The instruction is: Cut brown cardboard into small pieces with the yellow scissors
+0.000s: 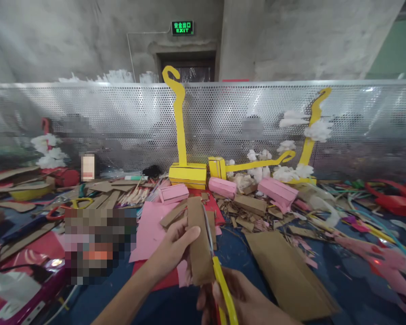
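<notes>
My left hand (180, 238) pinches a narrow brown cardboard strip (200, 248), its thumb pressed on the front. The strip stands upright, tilted slightly. A pair of scissors (224, 289) with yellow handles is in my right hand (245, 293); its blades run along the strip's right edge. Part of my right hand's fingers is hidden behind the handles and strip. Beneath my left hand lie pink sheets (149, 230) and some red sheet. A larger cardboard piece (284, 271) rests to the right of my right hand.
Yellow paper hooks on block bases (188, 175) stand at the back, near pink boxes (278, 192). Cardboard scraps (243, 212) litter the middle. A pink glue gun (375, 255) lies at right, other scissors (59, 211) at left. A perforated metal barrier (209, 113) closes off the back.
</notes>
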`<state>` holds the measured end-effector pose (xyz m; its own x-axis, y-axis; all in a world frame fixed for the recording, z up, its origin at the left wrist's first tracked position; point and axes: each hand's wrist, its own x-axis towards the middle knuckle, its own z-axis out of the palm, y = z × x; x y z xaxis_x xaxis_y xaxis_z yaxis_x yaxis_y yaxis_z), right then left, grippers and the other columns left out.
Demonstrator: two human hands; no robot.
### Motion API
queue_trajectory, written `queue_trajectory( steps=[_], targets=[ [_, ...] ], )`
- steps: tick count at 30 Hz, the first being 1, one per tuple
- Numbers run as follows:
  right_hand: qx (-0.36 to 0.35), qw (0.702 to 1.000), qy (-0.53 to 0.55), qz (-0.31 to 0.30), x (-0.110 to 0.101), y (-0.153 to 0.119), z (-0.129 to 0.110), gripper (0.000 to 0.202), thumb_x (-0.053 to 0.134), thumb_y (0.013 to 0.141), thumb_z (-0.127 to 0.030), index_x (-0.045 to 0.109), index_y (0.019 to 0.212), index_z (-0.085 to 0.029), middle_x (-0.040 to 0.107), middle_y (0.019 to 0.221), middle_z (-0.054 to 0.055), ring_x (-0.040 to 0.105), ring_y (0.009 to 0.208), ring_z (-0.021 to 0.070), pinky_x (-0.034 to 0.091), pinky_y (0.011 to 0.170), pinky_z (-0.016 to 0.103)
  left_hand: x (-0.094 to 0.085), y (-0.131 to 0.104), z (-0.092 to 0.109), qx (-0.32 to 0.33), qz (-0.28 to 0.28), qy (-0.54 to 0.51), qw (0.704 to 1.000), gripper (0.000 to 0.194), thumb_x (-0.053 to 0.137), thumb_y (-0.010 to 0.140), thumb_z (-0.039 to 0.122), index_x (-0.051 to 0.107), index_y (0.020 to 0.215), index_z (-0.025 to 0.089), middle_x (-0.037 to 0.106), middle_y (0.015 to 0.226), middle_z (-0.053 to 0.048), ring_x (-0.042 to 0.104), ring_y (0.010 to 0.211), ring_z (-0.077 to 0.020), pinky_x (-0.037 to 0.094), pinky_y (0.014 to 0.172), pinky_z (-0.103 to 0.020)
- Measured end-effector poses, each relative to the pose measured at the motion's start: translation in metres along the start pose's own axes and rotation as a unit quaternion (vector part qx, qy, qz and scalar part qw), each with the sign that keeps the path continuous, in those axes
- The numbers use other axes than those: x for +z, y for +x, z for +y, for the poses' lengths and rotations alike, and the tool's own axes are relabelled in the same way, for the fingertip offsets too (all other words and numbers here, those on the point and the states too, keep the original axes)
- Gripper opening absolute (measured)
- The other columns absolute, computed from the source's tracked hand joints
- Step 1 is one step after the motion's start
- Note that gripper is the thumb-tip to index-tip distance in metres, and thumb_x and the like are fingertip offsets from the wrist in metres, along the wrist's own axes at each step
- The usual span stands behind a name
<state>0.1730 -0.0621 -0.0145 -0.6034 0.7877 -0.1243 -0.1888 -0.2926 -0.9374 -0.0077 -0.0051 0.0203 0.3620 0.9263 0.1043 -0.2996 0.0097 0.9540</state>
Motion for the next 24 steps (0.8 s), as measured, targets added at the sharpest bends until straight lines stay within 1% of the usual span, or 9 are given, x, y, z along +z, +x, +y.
queue_trajectory(
  steps=[2, 5, 7, 11, 13, 16, 19, 21, 24],
  targets=[
    [-0.008, 1.0, -0.015, -0.006, -0.001, 0.001, -0.003, 0.06, 0.073, 0.07, -0.07, 0.062, 0.097, -0.017, 0.063, 0.087, 0.002, 0.062, 0.07, 0.0096, 0.051, 0.061, 0.018, 0.0, -0.001, -0.001, -0.022, -0.022, 0.02, 0.999, 0.034, 0.066, 0.088, 0.043, 0.063, 0.108, 0.015, 0.074, 0.08, -0.006, 0.067, 0.052, -0.013, 0.054, 0.048, -0.021],
    [-0.019, 0.999, -0.025, -0.011, -0.001, -0.001, -0.012, 0.062, 0.067, 0.07, -0.077, 0.065, 0.094, -0.019, 0.062, 0.081, 0.0, 0.058, 0.07, 0.0105, 0.051, 0.061, 0.018, 0.003, -0.003, -0.003, -0.067, -0.082, 0.049, 0.993, 0.034, 0.06, 0.09, 0.047, 0.056, 0.104, 0.016, 0.071, 0.069, -0.003, 0.062, 0.037, -0.0135, 0.045, 0.031, -0.018],
    [-0.022, 0.999, -0.027, -0.003, 0.001, -0.006, -0.02, 0.063, 0.065, 0.069, -0.079, 0.066, 0.089, -0.02, 0.063, 0.08, 0.0, 0.058, 0.07, 0.0109, 0.05, 0.062, 0.019, 0.005, -0.004, -0.006, -0.07, -0.106, 0.053, 0.99, 0.032, 0.06, 0.09, 0.047, 0.051, 0.099, 0.018, 0.07, 0.069, -0.003, 0.064, 0.037, -0.0138, 0.044, 0.03, -0.016],
    [-0.006, 0.998, -0.012, 0.053, 0.003, -0.014, -0.026, 0.055, 0.062, 0.078, -0.074, 0.067, 0.091, -0.02, 0.066, 0.079, 0.0, 0.06, 0.074, 0.0116, 0.051, 0.069, 0.02, 0.006, -0.003, -0.008, -0.078, -0.123, 0.05, 0.988, 0.03, 0.056, 0.093, 0.046, 0.047, 0.098, 0.019, 0.07, 0.065, -0.003, 0.064, 0.037, -0.0135, 0.042, 0.031, -0.014],
    [0.003, 0.998, 0.003, 0.058, 0.001, -0.013, -0.023, 0.057, 0.064, 0.076, -0.074, 0.067, 0.09, -0.019, 0.067, 0.077, 0.001, 0.061, 0.071, 0.0117, 0.052, 0.069, 0.021, 0.005, -0.004, -0.007, -0.08, -0.113, 0.056, 0.989, 0.028, 0.056, 0.094, 0.045, 0.048, 0.099, 0.018, 0.07, 0.066, -0.004, 0.064, 0.038, -0.0132, 0.043, 0.032, -0.015],
    [0.014, 0.999, 0.025, 0.035, -0.004, -0.006, -0.013, 0.061, 0.069, 0.07, -0.075, 0.065, 0.092, -0.018, 0.066, 0.071, 0.001, 0.062, 0.065, 0.0124, 0.052, 0.063, 0.022, 0.006, -0.006, -0.005, -0.076, -0.094, 0.066, 0.991, 0.029, 0.058, 0.093, 0.046, 0.054, 0.101, 0.018, 0.072, 0.072, -0.006, 0.064, 0.04, -0.0127, 0.044, 0.034, -0.017],
    [0.008, 0.999, 0.023, 0.04, -0.007, 0.003, -0.004, 0.064, 0.066, 0.071, -0.077, 0.064, 0.095, -0.017, 0.065, 0.07, 0.001, 0.063, 0.061, 0.0123, 0.051, 0.058, 0.021, 0.008, -0.007, -0.005, -0.055, -0.079, 0.078, 0.992, 0.032, 0.062, 0.09, 0.045, 0.061, 0.104, 0.016, 0.072, 0.078, -0.007, 0.064, 0.043, -0.0121, 0.046, 0.038, -0.019],
    [-0.011, 0.998, 0.017, 0.056, -0.007, 0.007, -0.002, 0.067, 0.067, 0.069, -0.078, 0.064, 0.095, -0.017, 0.065, 0.07, 0.002, 0.062, 0.058, 0.0118, 0.049, 0.055, 0.02, 0.007, -0.006, -0.007, -0.045, -0.07, 0.083, 0.993, 0.034, 0.062, 0.09, 0.045, 0.064, 0.107, 0.016, 0.071, 0.079, -0.006, 0.064, 0.048, -0.0127, 0.048, 0.043, -0.021],
    [-0.037, 0.991, 0.021, 0.125, -0.011, 0.01, -0.001, 0.067, 0.069, 0.068, -0.077, 0.064, 0.097, -0.017, 0.062, 0.07, 0.0, 0.057, 0.055, 0.01, 0.047, 0.052, 0.02, 0.003, -0.002, -0.01, -0.027, -0.029, 0.084, 0.996, 0.033, 0.064, 0.089, 0.044, 0.068, 0.106, 0.017, 0.072, 0.082, -0.006, 0.067, 0.065, -0.0156, 0.051, 0.055, -0.023]
  ],
)
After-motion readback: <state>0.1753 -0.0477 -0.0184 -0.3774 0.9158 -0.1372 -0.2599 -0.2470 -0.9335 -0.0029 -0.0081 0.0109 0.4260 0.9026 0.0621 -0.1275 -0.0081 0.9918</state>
